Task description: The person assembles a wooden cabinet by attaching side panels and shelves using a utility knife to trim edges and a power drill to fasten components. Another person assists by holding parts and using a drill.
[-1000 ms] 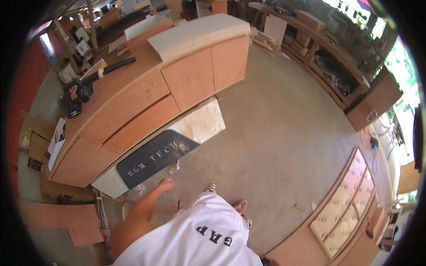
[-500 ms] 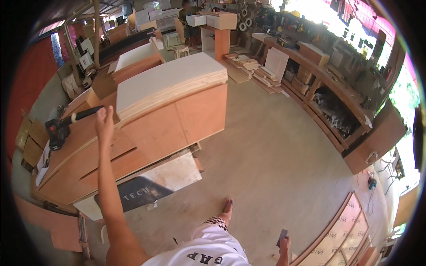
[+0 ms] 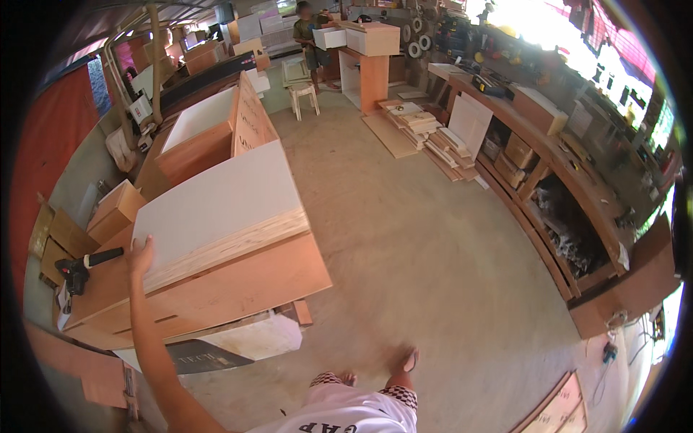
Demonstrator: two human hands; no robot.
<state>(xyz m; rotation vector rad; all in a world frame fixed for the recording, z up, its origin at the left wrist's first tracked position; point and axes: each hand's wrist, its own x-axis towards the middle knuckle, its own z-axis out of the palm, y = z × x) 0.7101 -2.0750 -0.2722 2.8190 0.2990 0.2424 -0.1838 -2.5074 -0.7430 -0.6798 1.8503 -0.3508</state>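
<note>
My left hand [image 3: 141, 255], fingers extended, rests against the near left edge of a stack of white-topped boards [image 3: 224, 206]. The stack lies on an orange-brown wooden cabinet [image 3: 253, 281] with plain sides. Beside my fingertips, to the left, a black power tool [image 3: 76, 273] with a long dark tube lies on the wooden surface. A pale wooden box [image 3: 115, 209] stands behind the tool. My right hand is out of the picture.
A person [image 3: 310, 43] stands at the far end near a tall cabinet [image 3: 372, 79] and a white stool [image 3: 303, 99]. Cut boards [image 3: 415, 126] are piled on the floor. A long workbench [image 3: 534, 137] runs along the right. Printed panels [image 3: 556, 408] lie low right.
My view has shifted forward along the cabinet. My left hand has come down onto the boards' edge, from above it. My right hand, holding a small dark flat piece, has left the view.
</note>
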